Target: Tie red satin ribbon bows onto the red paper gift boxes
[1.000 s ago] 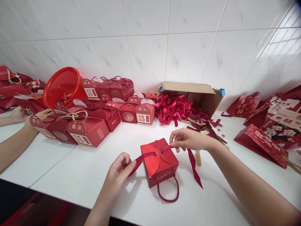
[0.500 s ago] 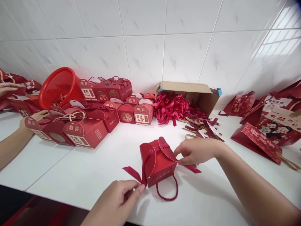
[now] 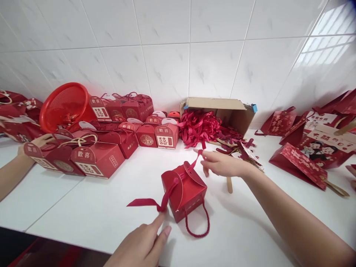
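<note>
One ribbon (image 3: pixel 167 195) threads the box (image 3: pixel 191 190), right hand (image 3: pixel 221 163) gripping it, left hand (image 3: pixel 140 241) half-open.

One red box (image 3: pixel 190 191) for you to count in front of one cardboard carton (image 3: pixel 217 101).
Also in front of the carton, you have one threaded ribbon (image 3: pixel 141 202) and one visible rope loop (image 3: pixel 198 236); at its mouth, one ribbon heap (image 3: pixel 198 128), strands too tangled to count. Left of it, you see one red basin (image 3: pixel 62 102) and four white label panels (image 3: pixel 164 141) on overlapping boxes (image 3: pixel 107 161); right of it, at least four red bags (image 3: pixel 297 163).
</note>
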`<state>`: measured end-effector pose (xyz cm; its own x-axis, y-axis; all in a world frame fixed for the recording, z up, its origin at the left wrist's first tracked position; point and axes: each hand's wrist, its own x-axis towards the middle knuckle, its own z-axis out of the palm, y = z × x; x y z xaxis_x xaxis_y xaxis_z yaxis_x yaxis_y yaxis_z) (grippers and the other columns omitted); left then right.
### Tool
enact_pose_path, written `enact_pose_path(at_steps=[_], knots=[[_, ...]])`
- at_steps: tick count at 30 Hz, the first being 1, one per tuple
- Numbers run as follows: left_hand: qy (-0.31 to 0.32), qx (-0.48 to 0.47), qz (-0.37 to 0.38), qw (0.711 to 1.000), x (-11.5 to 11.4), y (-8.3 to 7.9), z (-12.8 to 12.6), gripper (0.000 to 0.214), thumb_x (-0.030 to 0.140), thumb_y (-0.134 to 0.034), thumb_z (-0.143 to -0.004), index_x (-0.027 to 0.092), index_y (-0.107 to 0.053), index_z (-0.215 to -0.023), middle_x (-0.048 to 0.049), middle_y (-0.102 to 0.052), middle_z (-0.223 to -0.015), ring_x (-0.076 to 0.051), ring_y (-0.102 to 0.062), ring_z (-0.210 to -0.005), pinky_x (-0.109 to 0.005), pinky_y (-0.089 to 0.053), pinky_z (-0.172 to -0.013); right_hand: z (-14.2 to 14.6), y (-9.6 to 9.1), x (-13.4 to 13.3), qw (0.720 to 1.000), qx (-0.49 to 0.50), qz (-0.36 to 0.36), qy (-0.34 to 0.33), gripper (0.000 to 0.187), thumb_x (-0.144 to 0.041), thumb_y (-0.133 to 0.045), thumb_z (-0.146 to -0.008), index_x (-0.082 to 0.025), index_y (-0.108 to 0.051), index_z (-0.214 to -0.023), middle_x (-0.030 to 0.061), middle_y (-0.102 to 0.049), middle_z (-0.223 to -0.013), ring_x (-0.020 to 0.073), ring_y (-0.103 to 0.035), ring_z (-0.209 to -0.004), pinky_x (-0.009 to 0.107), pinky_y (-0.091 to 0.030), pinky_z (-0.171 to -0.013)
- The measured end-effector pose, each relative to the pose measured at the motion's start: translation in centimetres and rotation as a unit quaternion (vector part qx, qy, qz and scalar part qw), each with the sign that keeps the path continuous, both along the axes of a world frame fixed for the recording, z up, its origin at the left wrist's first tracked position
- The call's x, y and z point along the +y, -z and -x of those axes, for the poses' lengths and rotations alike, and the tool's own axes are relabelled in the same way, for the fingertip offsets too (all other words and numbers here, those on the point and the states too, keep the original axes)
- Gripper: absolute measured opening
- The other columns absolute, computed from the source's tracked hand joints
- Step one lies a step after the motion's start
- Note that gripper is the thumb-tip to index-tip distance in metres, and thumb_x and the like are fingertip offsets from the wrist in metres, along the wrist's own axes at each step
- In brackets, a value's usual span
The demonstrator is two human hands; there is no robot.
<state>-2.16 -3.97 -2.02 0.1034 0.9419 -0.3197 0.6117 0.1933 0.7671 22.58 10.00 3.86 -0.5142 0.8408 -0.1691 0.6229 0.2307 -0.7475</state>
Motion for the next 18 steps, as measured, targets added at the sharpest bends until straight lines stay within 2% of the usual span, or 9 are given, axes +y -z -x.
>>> enact_pose_path(at_steps=[2,5,8,10,13,16,18], knots=[[-0.047,-0.009,-0.026,0.999,0.6,0.7,0.1,0.048,0.052,-0.049,-0.084,0.023,-0.057,-0.122,0.0037,-0.054,-0.046,-0.021,-0.053,-0.047,-0.026,-0.036,-0.050,0.2,-0.3,-0.1,0.992,0.127,-0.013,0.013,0.026,-0.024,-0.047,-0.086,-0.020,-0.058,-0.109,0.0058,-0.067,-0.102,0.0116,-0.054,-0.068,0.026,-0.042,-0.061],[-0.160,-0.111,-0.109,0.975,1.8,0.8,-0.1,0.064,0.048,-0.052,-0.085,0.026,-0.035,-0.142,0.0007,-0.064,-0.070,-0.018,-0.059,-0.062,-0.025,-0.040,-0.058,0.6,-0.5,-0.3,0.947,0.318,0.033,-0.017,0.044,-0.025,-0.051,-0.086,-0.025,-0.045,-0.130,0.0067,-0.059,-0.120,0.0100,-0.057,-0.072,0.025,-0.043,-0.063],[-0.235,-0.296,-0.156,0.912,2.9,0.2,-0.5,0.070,0.044,-0.060,-0.082,0.033,-0.028,-0.144,-0.0047,-0.065,-0.110,-0.018,-0.062,-0.084,-0.027,-0.046,-0.067,0.7,-0.6,-0.4,0.903,0.427,0.052,-0.006,0.049,-0.029,-0.057,-0.085,-0.024,-0.044,-0.132,0.0069,-0.064,-0.109,0.0101,-0.058,-0.071,0.024,-0.042,-0.063],[-0.270,-0.409,-0.152,0.858,3.3,-0.1,-0.7,0.068,0.038,-0.068,-0.077,0.033,-0.039,-0.138,-0.0062,-0.061,-0.121,-0.019,-0.063,-0.087,-0.028,-0.048,-0.065,0.8,-0.5,-0.2,0.890,0.454,0.037,0.025,0.044,-0.031,-0.061,-0.084,-0.022,-0.050,-0.125,0.0052,-0.067,-0.096,0.0100,-0.058,-0.068,0.024,-0.041,-0.062],[-0.315,-0.484,-0.152,0.802,3.6,-0.3,-0.8,0.051,0.031,-0.076,-0.070,0.028,-0.059,-0.118,-0.0020,-0.065,-0.100,-0.014,-0.062,-0.075,-0.024,-0.050,-0.063,0.9,-0.3,0.2,0.886,0.460,-0.001,0.061,0.031,-0.036,-0.064,-0.082,-0.018,-0.061,-0.107,0.0018,-0.065,-0.080,0.0096,-0.058,-0.064,0.023,-0.040,-0.059],[-0.339,-0.502,-0.170,0.777,3.7,-0.2,-0.8,0.030,0.030,-0.081,-0.065,0.022,-0.066,-0.091,0.0031,-0.062,-0.079,-0.010,-0.060,-0.067,-0.021,-0.050,-0.062,0.8,-0.2,0.4,0.872,0.478,-0.005,0.107,0.023,-0.037,-0.067,-0.078,-0.016,-0.063,-0.085,-0.0006,-0.061,-0.071,0.0085,-0.056,-0.061,0.022,-0.039,-0.058],[-0.354,-0.495,-0.190,0.770,3.7,-0.2,-0.8,0.025,0.033,-0.080,-0.067,0.021,-0.065,-0.081,0.0037,-0.062,-0.075,-0.011,-0.061,-0.066,-0.022,-0.050,-0.062,0.7,-0.3,0.4,0.854,0.501,0.032,0.138,0.021,-0.033,-0.072,-0.073,-0.016,-0.060,-0.078,-0.0025,-0.058,-0.068,0.0079,-0.056,-0.060,0.022,-0.040,-0.057]])
